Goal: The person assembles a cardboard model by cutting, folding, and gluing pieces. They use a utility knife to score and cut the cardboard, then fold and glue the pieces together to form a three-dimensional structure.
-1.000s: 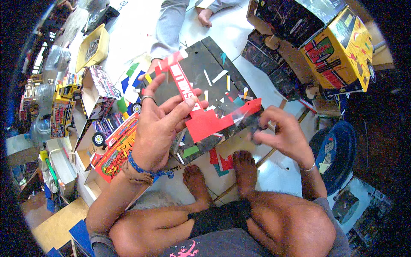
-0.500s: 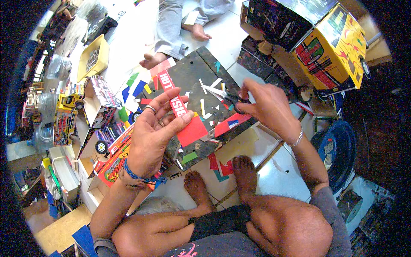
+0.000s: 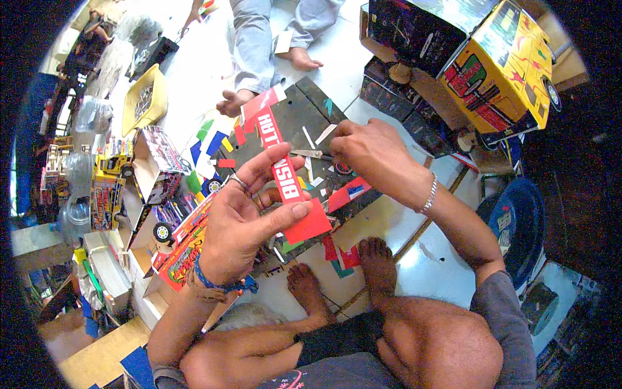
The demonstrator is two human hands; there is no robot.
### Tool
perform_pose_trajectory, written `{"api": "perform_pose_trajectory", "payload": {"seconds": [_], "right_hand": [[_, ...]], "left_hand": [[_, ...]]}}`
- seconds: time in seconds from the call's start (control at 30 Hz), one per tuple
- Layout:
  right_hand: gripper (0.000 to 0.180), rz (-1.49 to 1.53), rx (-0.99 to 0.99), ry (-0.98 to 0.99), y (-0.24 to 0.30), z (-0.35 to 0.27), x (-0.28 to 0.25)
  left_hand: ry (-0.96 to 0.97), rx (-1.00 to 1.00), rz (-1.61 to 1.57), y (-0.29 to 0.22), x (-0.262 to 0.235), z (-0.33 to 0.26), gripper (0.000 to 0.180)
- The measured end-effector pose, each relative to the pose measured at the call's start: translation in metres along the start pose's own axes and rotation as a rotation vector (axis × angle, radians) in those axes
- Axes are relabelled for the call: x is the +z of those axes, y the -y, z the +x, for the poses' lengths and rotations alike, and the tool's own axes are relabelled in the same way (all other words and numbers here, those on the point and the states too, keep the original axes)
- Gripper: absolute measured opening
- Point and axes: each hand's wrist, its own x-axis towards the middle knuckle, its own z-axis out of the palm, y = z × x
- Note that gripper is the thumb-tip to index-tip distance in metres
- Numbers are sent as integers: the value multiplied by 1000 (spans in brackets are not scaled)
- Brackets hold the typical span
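A red strip with white lettering [image 3: 310,222] is pinched between the thumb and fingers of my left hand [image 3: 236,227]. It slants up and away over a dark, scuffed board [image 3: 308,102]. My right hand [image 3: 379,155] is closed on a pair of scissors [image 3: 310,153]. Their silver blades point left, close to the strip's right edge; I cannot tell whether they touch it. Part of the scissors' handles is hidden by my fingers. Scraps of white, red and coloured sheet lie on the board, among them a red piece [image 3: 350,192] below the scissors.
Toy trucks stand around: a large yellow and black one [image 3: 483,84] at upper right, smaller ones [image 3: 109,194] at left. A yellow tub [image 3: 144,107] sits at far left, a blue basin [image 3: 518,220] at right. Another person's legs [image 3: 253,45] rest beyond the board.
My left hand has shifted slightly right and down, and the strip stands more upright. My right hand has come left, so the scissors' blades are nearer the strip.
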Motion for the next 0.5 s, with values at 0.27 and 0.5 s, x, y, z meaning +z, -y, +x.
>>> {"api": "perform_pose_trajectory", "payload": {"seconds": [0.27, 0.5], "right_hand": [[33, 1215, -89, -78, 67, -64, 10], [24, 1065, 115, -382, 83, -85, 37]], "left_hand": [[23, 33, -244, 4, 7, 0, 74], [135, -78, -94, 11, 12, 0, 64]]}}
